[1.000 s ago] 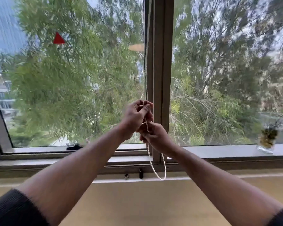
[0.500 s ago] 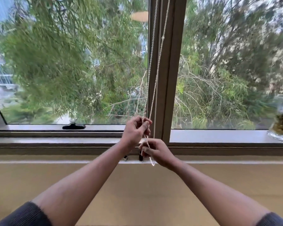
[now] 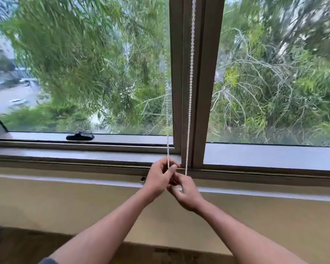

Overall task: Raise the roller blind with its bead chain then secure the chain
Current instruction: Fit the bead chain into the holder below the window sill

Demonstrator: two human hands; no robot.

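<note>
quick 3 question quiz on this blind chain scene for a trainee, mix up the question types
1. True or false: both hands are down at sill level, below the glass.
2. Which strand of the chain runs into the left hand? A) the one in front of the left pane B) the one in front of the frame
3. What dark thing sits at the bottom edge of the left pane?

Key
1. True: the left hand and right hand meet in front of the sill.
2. A; the other strand drops to the right hand.
3. A window latch.
</note>
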